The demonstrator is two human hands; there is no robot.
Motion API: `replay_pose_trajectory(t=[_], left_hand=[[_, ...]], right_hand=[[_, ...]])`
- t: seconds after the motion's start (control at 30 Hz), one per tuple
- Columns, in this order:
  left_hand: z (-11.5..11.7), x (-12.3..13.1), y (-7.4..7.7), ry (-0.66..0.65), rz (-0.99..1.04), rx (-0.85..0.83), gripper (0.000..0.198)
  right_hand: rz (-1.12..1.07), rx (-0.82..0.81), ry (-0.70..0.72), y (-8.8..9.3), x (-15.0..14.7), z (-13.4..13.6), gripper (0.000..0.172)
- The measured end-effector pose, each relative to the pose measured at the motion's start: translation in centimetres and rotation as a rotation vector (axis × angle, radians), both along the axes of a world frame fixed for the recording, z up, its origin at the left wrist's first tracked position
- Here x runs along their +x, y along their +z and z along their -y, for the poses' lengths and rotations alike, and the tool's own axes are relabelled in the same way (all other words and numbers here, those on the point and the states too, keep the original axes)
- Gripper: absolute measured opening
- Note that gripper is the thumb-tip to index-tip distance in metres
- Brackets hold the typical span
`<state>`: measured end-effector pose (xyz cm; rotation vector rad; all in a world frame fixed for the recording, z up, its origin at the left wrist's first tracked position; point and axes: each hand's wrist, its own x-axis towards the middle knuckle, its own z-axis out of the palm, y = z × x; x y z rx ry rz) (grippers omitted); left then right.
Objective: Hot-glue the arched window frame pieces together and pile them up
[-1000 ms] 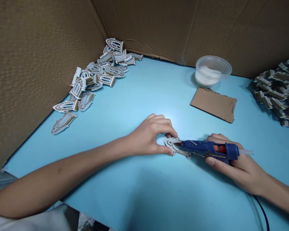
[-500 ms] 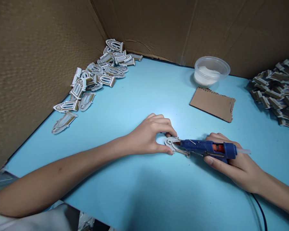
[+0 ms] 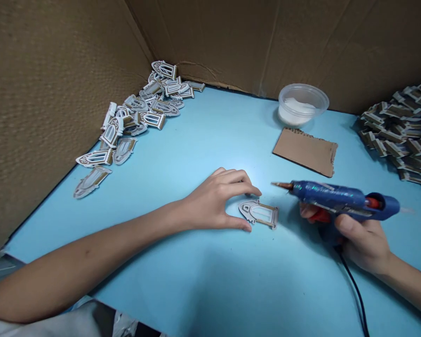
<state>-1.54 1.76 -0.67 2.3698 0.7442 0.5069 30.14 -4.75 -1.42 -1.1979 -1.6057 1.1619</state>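
Observation:
On the blue tabletop lies a small arched window-shaped piece (image 3: 259, 213), greyish with brown side edges, its pointed end toward the left. My left hand (image 3: 221, 201) is around that pointed end with thumb and fingers apart; the fingers look clear of the piece. My right hand (image 3: 361, 238) grips a blue hot glue gun (image 3: 330, 196) by its handle, fingers at the red trigger. The gun's metal nozzle points left, above and to the right of the piece. A clear glue stick pokes out of its back end.
Several similar window pieces (image 3: 140, 112) are heaped along the left cardboard wall (image 3: 56, 93). Many more pieces are stacked (image 3: 403, 131) at the right. At the back are a clear tub (image 3: 303, 105) with white contents and a cardboard scrap (image 3: 305, 152). A black cord (image 3: 358, 292) trails from the gun.
The glue gun has lifted off the window piece and moved right, tilting with my right hand. My left thumb and fingers have spread apart, leaving the piece on the table.

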Motion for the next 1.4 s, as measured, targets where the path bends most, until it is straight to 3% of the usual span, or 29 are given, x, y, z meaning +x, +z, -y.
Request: replay_pose_trajectory(t=[0.1, 0.2, 0.3, 0.37, 0.47, 0.57, 0.73, 0.87, 1.0, 1.13, 1.4], left_hand=[[0.6, 0.2, 0.2, -0.116, -0.026, 0.097, 0.070], [1.4, 0.6, 0.3, -0.199, -0.108, 0.206, 0.065], [1.7, 0.7, 0.2, -0.170, -0.105, 0.273, 0.040], [1.5, 0.4, 0.1, -0.110, -0.043, 0.288, 0.033], [0.6, -0.3, 0.3, -0.079, -0.024, 0.296, 0.036], [-0.1, -0.9, 0.5, -0.162, -0.107, 0.302, 0.047], [-0.4, -1.3, 0.6, -0.158, -0.085, 0.278, 0.027], [-0.3, -1.2, 0.7, -0.179, -0.171, 0.290, 0.046], [-0.2, -0.9, 0.7, -0.167, -0.214, 0.270, 0.038], [-0.4, -1.0, 0.4, -0.129, -0.139, 0.169, 0.056], [-0.5, -1.0, 0.3, -0.141, -0.086, 0.138, 0.046]], right_hand=[[-0.198, -0.057, -0.097, 0.0, 0.0, -0.7, 0.033], [-0.244, -0.117, -0.148, 0.5, -0.4, -1.4, 0.031], [-0.266, -0.130, -0.159, 0.9, -0.8, -1.7, 0.028], [-0.266, -0.115, -0.143, 0.8, -0.8, -1.6, 0.028], [-0.202, -0.099, -0.088, 0.5, -0.4, -1.4, 0.028], [-0.096, -0.104, 0.032, 0.2, 0.5, -1.2, 0.029], [-0.004, -0.146, 0.310, 0.7, 1.1, -1.1, 0.028], [0.083, -0.133, 0.465, 1.6, 0.6, -1.5, 0.032], [0.140, 0.007, 0.508, 2.1, 0.0, -1.7, 0.022], [0.225, 0.178, 0.511, 2.1, -0.6, -1.8, 0.014], [0.307, 0.218, 0.522, 1.9, -0.9, -1.8, 0.021]])
